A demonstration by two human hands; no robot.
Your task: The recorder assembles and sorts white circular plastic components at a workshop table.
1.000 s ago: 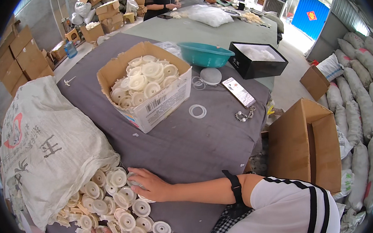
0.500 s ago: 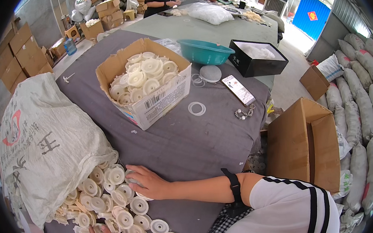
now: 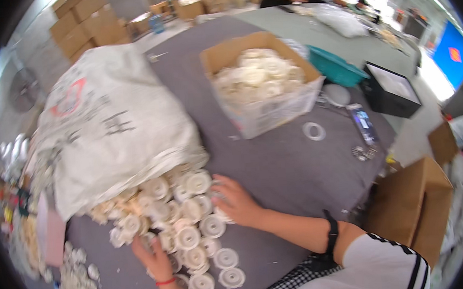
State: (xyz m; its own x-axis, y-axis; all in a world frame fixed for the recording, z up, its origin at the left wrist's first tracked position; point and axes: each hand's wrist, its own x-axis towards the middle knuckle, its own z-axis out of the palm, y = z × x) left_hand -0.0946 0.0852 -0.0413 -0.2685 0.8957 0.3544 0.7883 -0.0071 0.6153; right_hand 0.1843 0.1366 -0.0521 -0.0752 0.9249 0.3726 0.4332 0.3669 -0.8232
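Note:
A heap of round, cream plastic wheel-like parts (image 3: 188,237) spills from the mouth of a white woven sack (image 3: 127,136) onto the cloth-covered table. My left hand (image 3: 156,259), with a red cord at its wrist, lies at the near left edge of the heap. Its fingers are apart and touch the parts. On the right side of the heap rests my right hand (image 3: 237,202), fingers stretched toward the discs. Part of one disc shows beside its palm. Motion blur softens both hands, and I see neither grasping a part.
Beyond the heap stands an open cardboard box (image 3: 273,117) filled with similar parts. To its right are a teal basin (image 3: 337,66), a black box (image 3: 388,91), a phone (image 3: 362,124), a bracelet (image 3: 364,153) and white rings (image 3: 314,131). A large carton (image 3: 405,207) stands at right.
My view has turned left, so the table's things sit farther right in the picture. The left hand and its wrist show more fully. Both hands stay at the heap.

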